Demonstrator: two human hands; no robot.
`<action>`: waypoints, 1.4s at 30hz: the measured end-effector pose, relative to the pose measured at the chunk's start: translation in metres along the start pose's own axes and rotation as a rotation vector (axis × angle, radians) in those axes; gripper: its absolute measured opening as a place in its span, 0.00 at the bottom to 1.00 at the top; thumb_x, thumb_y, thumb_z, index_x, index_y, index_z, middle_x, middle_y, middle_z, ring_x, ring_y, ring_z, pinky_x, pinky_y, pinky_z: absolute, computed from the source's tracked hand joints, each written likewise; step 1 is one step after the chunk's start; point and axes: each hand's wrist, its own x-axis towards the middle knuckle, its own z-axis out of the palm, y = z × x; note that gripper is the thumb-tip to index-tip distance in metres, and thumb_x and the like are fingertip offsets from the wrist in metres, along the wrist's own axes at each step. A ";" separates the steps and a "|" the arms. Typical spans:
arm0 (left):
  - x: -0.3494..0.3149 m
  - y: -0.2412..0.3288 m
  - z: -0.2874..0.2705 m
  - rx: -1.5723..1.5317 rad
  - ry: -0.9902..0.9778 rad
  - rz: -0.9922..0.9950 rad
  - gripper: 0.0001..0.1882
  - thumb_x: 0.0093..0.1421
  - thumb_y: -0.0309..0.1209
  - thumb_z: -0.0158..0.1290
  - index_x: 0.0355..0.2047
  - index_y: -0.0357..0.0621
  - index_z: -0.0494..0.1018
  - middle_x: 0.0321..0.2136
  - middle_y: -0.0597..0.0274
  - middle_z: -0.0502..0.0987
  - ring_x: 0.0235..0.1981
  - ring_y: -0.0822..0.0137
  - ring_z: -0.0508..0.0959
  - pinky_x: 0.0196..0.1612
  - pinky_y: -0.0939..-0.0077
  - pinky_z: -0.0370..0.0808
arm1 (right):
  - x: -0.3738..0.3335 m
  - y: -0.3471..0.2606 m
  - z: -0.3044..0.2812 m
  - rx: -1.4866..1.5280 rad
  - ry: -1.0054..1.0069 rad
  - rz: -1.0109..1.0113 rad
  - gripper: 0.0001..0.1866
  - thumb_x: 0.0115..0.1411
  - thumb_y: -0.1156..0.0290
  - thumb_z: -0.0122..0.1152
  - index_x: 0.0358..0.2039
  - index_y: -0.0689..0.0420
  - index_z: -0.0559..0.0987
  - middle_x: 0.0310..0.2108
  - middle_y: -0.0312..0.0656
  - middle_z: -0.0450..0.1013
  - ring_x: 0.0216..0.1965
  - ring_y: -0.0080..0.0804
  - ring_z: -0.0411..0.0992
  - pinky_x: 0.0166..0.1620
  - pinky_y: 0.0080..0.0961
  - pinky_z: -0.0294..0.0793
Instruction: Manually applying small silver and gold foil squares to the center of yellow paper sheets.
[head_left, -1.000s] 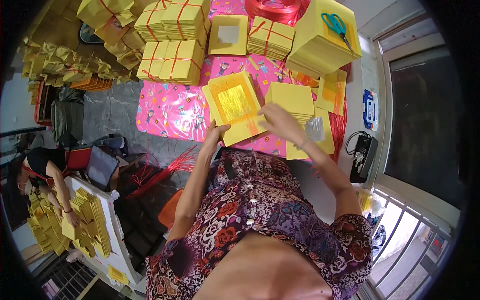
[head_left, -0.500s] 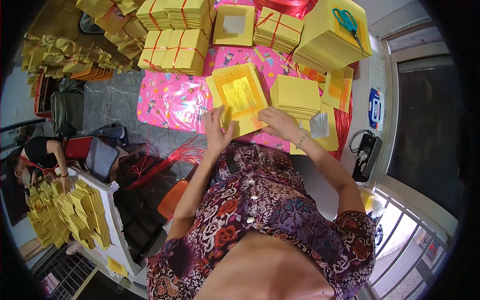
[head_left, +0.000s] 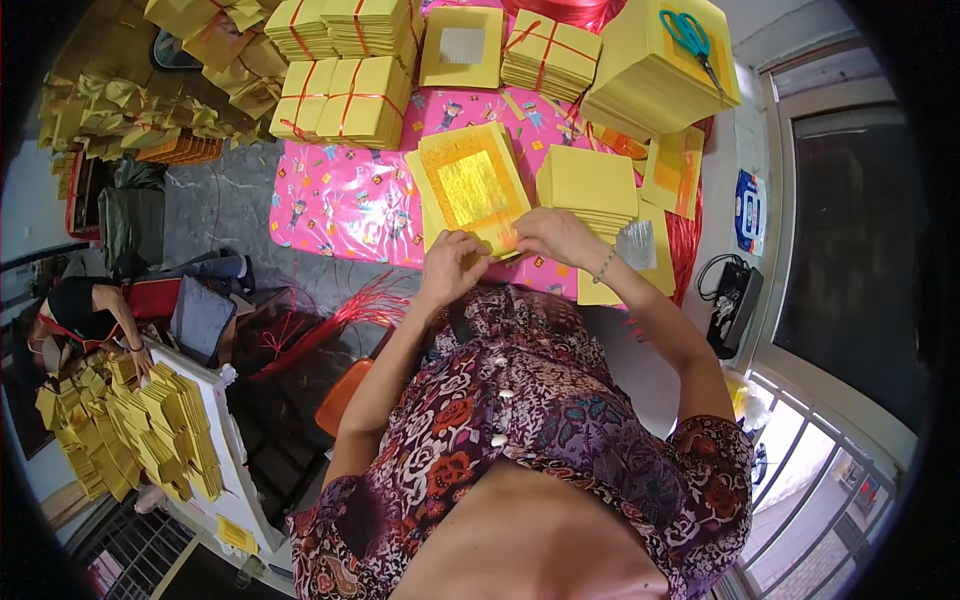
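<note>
A yellow paper sheet (head_left: 470, 185) with a shiny gold foil square lies on top of similar sheets, turned a little askew, at the near edge of the table. My left hand (head_left: 452, 266) has its fingers curled at the sheet's near left edge. At the near right corner, my right hand (head_left: 556, 238) pinches the same edge, which looks bent up between the hands. The fingertips partly hide that fold. Just right of the sheet sits a pile of folded yellow paper (head_left: 590, 182), and below it lies a yellow sheet with a silver square (head_left: 636, 245).
Red-tied yellow bundles (head_left: 362, 100) and a tall yellow stack (head_left: 640, 85) bearing teal-handled scissors (head_left: 690, 38) stand along the back of the pink-covered table (head_left: 335, 195). Red string (head_left: 355, 318) hangs at lower left. Another person (head_left: 95, 305) works at a white table on the left.
The sheet's near flap has been drawn up and shortened. My left hand has moved right and closed inward, toward my right hand. At the left, the other person's hand has shifted slightly.
</note>
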 end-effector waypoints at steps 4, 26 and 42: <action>0.004 -0.007 0.000 -0.147 -0.033 -0.087 0.07 0.50 0.33 0.62 0.27 0.44 0.80 0.27 0.59 0.77 0.32 0.58 0.76 0.36 0.65 0.73 | 0.002 0.004 0.001 0.006 -0.015 0.039 0.09 0.55 0.66 0.61 0.27 0.58 0.75 0.28 0.43 0.72 0.37 0.45 0.72 0.41 0.39 0.72; 0.009 -0.007 -0.002 -0.288 -0.050 -0.250 0.08 0.52 0.33 0.61 0.26 0.41 0.80 0.19 0.60 0.77 0.21 0.68 0.76 0.27 0.74 0.72 | 0.009 -0.003 0.000 -0.061 -0.043 0.078 0.11 0.61 0.65 0.56 0.30 0.60 0.72 0.29 0.46 0.71 0.36 0.48 0.72 0.39 0.41 0.71; 0.021 0.015 -0.005 0.256 0.224 0.197 0.35 0.51 0.31 0.59 0.60 0.44 0.63 0.60 0.48 0.60 0.62 0.46 0.59 0.62 0.50 0.58 | 0.126 0.039 -0.035 -0.068 0.084 0.183 0.11 0.64 0.63 0.52 0.35 0.59 0.72 0.34 0.49 0.72 0.38 0.51 0.72 0.41 0.44 0.72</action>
